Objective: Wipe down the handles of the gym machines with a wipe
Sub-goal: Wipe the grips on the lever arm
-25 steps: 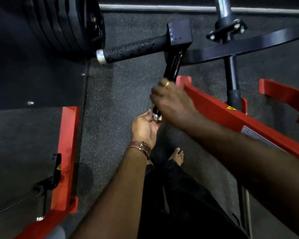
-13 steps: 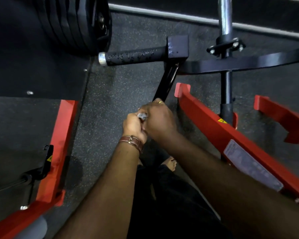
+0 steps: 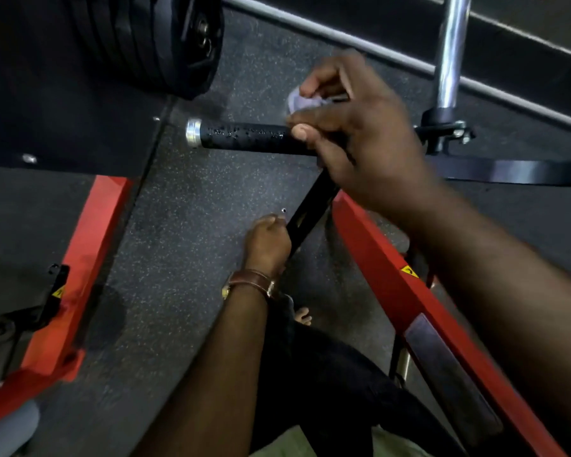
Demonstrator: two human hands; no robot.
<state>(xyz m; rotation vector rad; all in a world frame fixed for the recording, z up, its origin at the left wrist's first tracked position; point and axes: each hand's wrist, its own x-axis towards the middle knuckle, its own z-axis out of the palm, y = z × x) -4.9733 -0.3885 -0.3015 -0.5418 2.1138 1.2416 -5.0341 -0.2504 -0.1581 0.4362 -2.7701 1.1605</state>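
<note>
Behind right hand (image 3: pixel 370 140), wipe (image 3: pixel 299 102) mostly hidden, handle (image 3: pixel 244 138) half covered

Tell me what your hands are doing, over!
Right hand grips wipe at horizontal handle. Left hand holds lower angled handle. Nothing blocking the horizontal handle.

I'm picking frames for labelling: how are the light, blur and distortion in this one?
Head view: dim overall, dark corners; the right hand and its forearm are motion-blurred, the wipe smeared pale; the horizontal handle stays fairly sharp with glints on its wet grip and metal end cap; glare streaks the chrome post; wide-angle bending curves the red frame.
</note>
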